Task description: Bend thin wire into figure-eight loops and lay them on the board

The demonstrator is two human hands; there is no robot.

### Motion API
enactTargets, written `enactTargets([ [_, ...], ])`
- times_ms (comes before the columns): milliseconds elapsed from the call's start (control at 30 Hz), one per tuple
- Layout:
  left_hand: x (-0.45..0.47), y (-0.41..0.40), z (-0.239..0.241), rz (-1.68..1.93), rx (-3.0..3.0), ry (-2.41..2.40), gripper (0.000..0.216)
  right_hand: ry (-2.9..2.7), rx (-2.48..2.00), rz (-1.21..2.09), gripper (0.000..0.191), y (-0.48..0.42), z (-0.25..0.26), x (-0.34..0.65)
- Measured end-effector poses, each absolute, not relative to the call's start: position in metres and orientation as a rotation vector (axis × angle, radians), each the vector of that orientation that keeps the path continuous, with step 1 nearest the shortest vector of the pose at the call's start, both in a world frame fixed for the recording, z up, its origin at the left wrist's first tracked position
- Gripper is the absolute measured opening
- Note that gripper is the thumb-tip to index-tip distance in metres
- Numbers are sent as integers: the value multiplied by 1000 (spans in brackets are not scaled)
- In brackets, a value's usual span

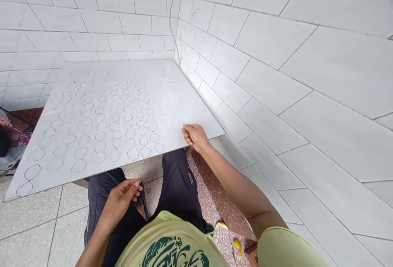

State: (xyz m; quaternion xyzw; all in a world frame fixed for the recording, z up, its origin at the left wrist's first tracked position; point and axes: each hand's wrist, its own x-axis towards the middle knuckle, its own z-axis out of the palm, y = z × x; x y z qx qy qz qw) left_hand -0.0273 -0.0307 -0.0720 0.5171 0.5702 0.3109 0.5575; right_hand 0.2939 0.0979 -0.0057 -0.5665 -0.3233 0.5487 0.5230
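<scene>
My right hand is at the front right edge of a white tabletop, with thumb and forefinger pinched together. From the fingertips a thin curved strand runs left over the surface; whether it is wire or thread I cannot tell. My left hand hovers above my lap, below the table's front edge, its fingers closed; anything in them is too small to make out. Rows of thin figure-eight loops cover the left and middle of the tabletop. A few loose curved strands lie toward the back right.
White tiled walls border the table behind and on the right. A pale cable hangs down the corner. Patterned cloth and other items sit at the far left. On the floor at the lower right is a yellow object.
</scene>
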Motion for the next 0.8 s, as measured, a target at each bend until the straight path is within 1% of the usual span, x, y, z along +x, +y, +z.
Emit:
enactTargets([
  [133, -66, -35, -103, 762, 1330, 1614, 54, -777, -1383, 1273, 29, 137, -3, 310],
  [300, -105, -37, -122, 753, 1555, 2050, 38, -775, -1455, 1233, 26, 187, -1, 331],
  [433, -114, -38, -131, 734, 1614, 2170, 34, -761, -1569, 1208, 19, 230, 2, 350],
  [467, -112, -37, -134, 740, 1637, 2194, 33, -757, -1599, 1205, 20, 241, 3, 354],
  [533, -107, -36, -138, 746, 1701, 2251, 33, -750, -1648, 1200, 32, 263, 5, 361],
  [600, -102, -34, -140, 724, 1731, 2295, 34, -746, -1683, 1193, 39, 283, 7, 366],
  [800, -99, -27, -140, 613, 1665, 2315, 35, -745, -1749, 1208, 38, 331, 6, 376],
])
